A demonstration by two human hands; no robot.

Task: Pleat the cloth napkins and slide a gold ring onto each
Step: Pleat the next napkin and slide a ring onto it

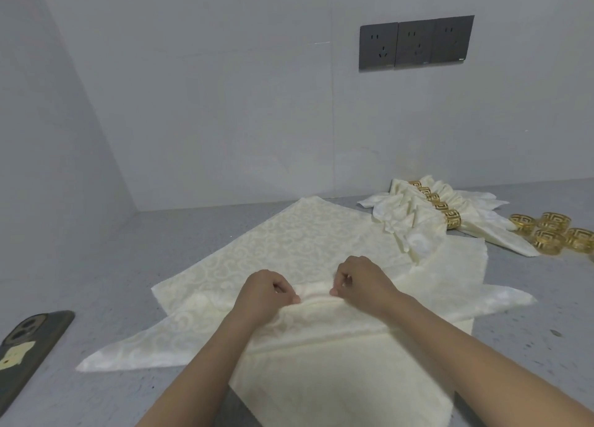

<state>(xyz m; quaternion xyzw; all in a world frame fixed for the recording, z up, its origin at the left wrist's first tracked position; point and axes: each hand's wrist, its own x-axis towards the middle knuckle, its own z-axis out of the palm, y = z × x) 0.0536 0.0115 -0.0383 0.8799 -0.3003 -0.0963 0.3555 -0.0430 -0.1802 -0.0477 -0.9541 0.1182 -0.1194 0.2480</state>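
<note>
A: Hands? Cloth position?

B: A raised fold of the cream damask napkin (pixel 289 253) is pinched by the left hand (pixel 262 293) and the right hand (pixel 361 282), fingers curled, set close together. The napkin is spread on the grey counter (pixel 96 266), atop further flat napkins.

A: Finished pieces?

B: Pleated, ringed napkins (pixel 427 214) are stacked far right near the wall. Loose gold rings (pixel 553 235) are grouped just beside them. A phone (pixel 22 349) is noted at the left edge, wall sockets (pixel 416 42) above.

napkins (pixel 289 250): cream, scroll damask | rings (pixel 553 234): gold, key-fret | counter (pixel 96 266): speckled grey
</note>
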